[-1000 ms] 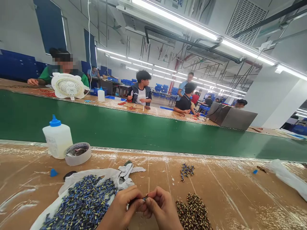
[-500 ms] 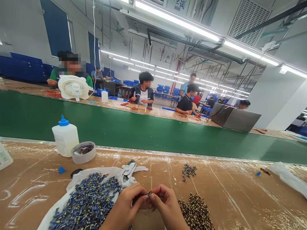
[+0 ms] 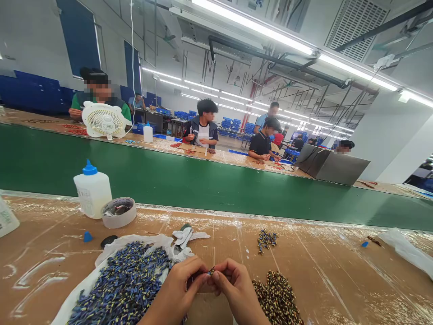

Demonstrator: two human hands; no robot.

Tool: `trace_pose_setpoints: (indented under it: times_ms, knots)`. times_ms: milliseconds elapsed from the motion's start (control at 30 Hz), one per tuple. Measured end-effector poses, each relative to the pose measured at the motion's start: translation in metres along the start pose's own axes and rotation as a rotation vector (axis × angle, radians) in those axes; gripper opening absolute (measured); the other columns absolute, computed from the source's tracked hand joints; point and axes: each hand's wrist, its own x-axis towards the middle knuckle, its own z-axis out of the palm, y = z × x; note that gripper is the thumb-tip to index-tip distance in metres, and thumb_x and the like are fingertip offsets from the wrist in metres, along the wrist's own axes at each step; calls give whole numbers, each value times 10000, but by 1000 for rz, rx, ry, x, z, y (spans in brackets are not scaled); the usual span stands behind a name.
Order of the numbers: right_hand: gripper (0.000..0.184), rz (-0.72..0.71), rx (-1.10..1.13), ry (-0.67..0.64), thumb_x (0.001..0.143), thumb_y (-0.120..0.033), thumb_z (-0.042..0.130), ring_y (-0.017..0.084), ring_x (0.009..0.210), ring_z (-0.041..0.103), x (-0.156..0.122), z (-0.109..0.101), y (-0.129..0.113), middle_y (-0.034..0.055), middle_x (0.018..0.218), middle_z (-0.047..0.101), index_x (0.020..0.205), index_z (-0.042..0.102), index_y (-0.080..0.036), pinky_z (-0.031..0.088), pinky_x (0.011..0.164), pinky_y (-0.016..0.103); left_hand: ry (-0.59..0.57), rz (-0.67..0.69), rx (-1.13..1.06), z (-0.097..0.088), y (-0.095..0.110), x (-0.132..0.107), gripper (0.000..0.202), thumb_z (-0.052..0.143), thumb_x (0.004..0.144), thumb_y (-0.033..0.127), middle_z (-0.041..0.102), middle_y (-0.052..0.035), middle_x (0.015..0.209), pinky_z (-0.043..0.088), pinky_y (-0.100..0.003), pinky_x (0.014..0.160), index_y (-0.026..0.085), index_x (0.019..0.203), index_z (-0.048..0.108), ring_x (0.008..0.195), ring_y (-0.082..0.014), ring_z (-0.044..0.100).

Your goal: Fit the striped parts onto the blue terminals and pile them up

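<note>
My left hand (image 3: 178, 291) and my right hand (image 3: 233, 289) meet at the bottom centre, fingertips pinched together on one small blue part (image 3: 211, 271). Left of my hands, a big heap of blue parts (image 3: 125, 284) lies on an open white plastic bag (image 3: 101, 259). A heap of dark brown-and-cream rings (image 3: 278, 299) lies just right of my right hand. Farther out on the table, a small cluster of blue pieces (image 3: 265, 239) lies apart.
A white bottle with a blue cap (image 3: 92, 190), a tape roll (image 3: 118, 212), a loose blue cap (image 3: 87, 236) and a crumpled plastic sheet (image 3: 406, 250) sit on the brown table. Behind runs a green conveyor belt (image 3: 209, 185); several people work beyond it, near a white fan (image 3: 103, 120).
My hands stay pinched together on the small part; the view has shifted slightly, bringing another white bottle into the left edge.
</note>
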Motion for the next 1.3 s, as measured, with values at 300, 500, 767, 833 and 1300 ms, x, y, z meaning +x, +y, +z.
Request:
trace_pose_setpoints:
  times_ms: [300,500,767,833,1300]
  knots:
    - [376,-43,-15,-53,793,-508,707,129,560,582,-3,1,4,17,608,640,755,565,-162,436,545,233,-11,-3,-20,2,-2,-2,271,469,936,269,633,-19,740,374,-253,664,171,712,585,705,-158,561]
    - [384,-47,-21,-81,801,-512,694,116,514,544,-5,4,11,3,567,617,724,514,-182,424,525,229,-11,0,1,5,-4,-3,265,485,905,208,625,-15,710,364,-247,651,168,663,586,695,-156,562]
    - [386,-48,-30,-78,795,-517,692,111,502,530,-6,1,27,-7,589,603,720,495,-194,414,525,230,19,-50,0,13,-8,-5,235,511,862,201,623,-20,690,361,-245,626,169,632,553,681,-166,548]
    - [383,-53,-37,-69,805,-518,680,112,507,533,-7,3,24,-7,590,603,721,499,-192,413,520,225,15,-55,-15,14,-8,-4,247,501,875,210,617,-21,686,355,-247,624,167,637,551,679,-165,544]
    - [381,19,-145,-51,826,-520,660,150,644,611,-10,-7,-12,51,712,690,825,666,-140,478,606,264,45,-6,-31,8,1,-4,188,490,900,185,613,-11,727,358,-250,652,153,757,608,704,-146,524]
